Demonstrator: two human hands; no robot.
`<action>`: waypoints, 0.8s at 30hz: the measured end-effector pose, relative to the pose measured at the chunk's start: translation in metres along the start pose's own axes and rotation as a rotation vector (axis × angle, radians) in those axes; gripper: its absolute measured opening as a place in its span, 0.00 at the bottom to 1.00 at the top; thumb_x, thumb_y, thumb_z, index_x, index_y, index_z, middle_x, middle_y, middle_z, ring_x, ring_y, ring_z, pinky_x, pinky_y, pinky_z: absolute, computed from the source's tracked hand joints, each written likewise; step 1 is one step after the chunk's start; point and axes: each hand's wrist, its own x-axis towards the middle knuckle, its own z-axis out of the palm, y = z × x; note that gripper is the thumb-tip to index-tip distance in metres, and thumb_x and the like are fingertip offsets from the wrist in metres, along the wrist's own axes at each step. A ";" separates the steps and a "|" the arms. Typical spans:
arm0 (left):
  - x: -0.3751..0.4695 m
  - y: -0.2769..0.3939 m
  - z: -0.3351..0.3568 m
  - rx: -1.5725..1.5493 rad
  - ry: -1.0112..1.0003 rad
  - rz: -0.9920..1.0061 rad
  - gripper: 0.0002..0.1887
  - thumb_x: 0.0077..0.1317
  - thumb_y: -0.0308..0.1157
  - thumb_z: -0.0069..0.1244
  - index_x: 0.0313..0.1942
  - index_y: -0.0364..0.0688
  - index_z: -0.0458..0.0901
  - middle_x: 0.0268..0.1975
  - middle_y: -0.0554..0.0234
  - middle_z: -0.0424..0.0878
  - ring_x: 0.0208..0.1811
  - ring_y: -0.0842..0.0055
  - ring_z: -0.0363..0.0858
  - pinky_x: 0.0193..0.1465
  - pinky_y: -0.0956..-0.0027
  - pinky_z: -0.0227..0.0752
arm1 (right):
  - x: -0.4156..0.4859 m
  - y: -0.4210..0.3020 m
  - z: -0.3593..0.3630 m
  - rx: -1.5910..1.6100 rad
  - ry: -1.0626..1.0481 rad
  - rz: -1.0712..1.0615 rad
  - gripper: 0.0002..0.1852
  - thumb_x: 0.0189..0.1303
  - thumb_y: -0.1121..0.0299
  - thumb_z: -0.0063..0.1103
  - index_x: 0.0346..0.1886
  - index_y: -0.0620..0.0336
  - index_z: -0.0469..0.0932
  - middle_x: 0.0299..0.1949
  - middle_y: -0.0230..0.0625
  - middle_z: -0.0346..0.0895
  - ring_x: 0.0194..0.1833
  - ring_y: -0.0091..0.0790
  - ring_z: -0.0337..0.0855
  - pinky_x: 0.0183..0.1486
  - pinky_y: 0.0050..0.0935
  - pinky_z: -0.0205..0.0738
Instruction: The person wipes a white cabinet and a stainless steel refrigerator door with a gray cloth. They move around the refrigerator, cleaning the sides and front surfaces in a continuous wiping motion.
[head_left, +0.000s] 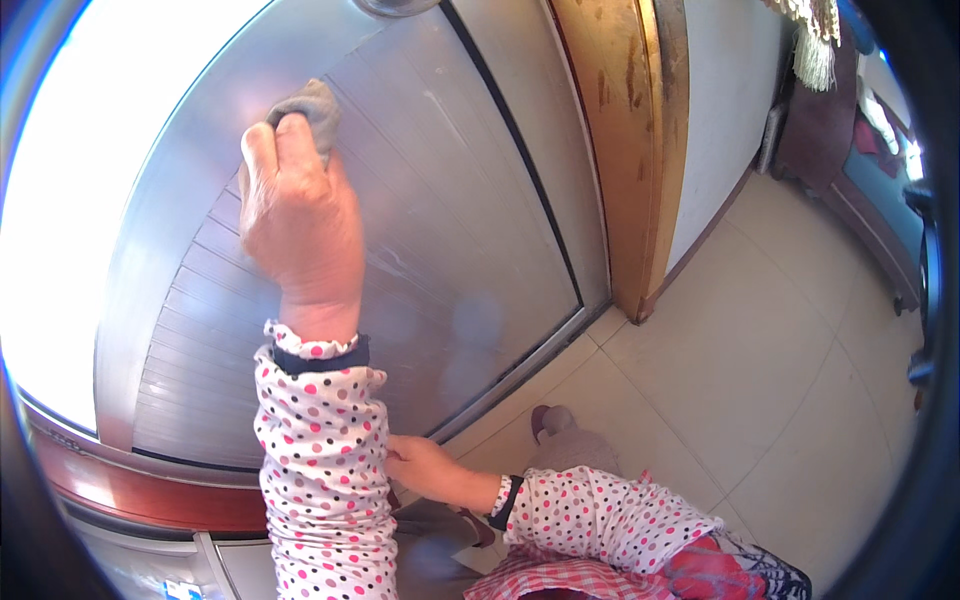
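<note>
A grey-brown cloth (321, 112) is bunched in my left hand (304, 202), which presses it against the upper part of a silvery door (450, 225) with grooved slats. The fingers are curled into the cloth. Lower down, my right hand (431, 469) is beside the door's bottom edge, its fingertips hidden behind my left sleeve (322, 450). Whether it holds anything does not show. Both sleeves are white with coloured dots.
Right of the door stands a worn golden-brown door frame (626, 150) against a white wall (727, 97). Beige floor tiles (750, 315) spread below. Dark furniture (817, 127) is at the far right. A reddish-brown ledge (150, 502) runs along the lower left, and bright light fills the left side.
</note>
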 end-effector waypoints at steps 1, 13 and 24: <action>0.002 0.002 0.000 -0.019 0.014 0.039 0.21 0.56 0.22 0.63 0.50 0.43 0.80 0.46 0.61 0.76 0.48 0.59 0.83 0.44 0.58 0.81 | -0.002 0.004 -0.002 -0.003 -0.027 -0.004 0.13 0.65 0.67 0.59 0.49 0.63 0.81 0.42 0.44 0.86 0.44 0.45 0.86 0.48 0.39 0.77; 0.024 0.010 0.009 0.114 0.164 0.175 0.16 0.58 0.24 0.58 0.48 0.44 0.83 0.44 0.62 0.76 0.42 0.64 0.84 0.39 0.61 0.83 | -0.004 0.020 -0.011 -0.175 -0.012 0.064 0.13 0.63 0.65 0.62 0.47 0.62 0.82 0.40 0.43 0.86 0.42 0.44 0.86 0.47 0.38 0.77; 0.051 -0.043 -0.033 0.028 0.139 0.283 0.17 0.61 0.24 0.62 0.50 0.34 0.80 0.52 0.48 0.79 0.48 0.56 0.86 0.48 0.58 0.84 | 0.015 0.019 -0.004 0.006 -0.068 0.029 0.11 0.67 0.69 0.61 0.48 0.64 0.82 0.38 0.35 0.85 0.40 0.29 0.82 0.48 0.31 0.77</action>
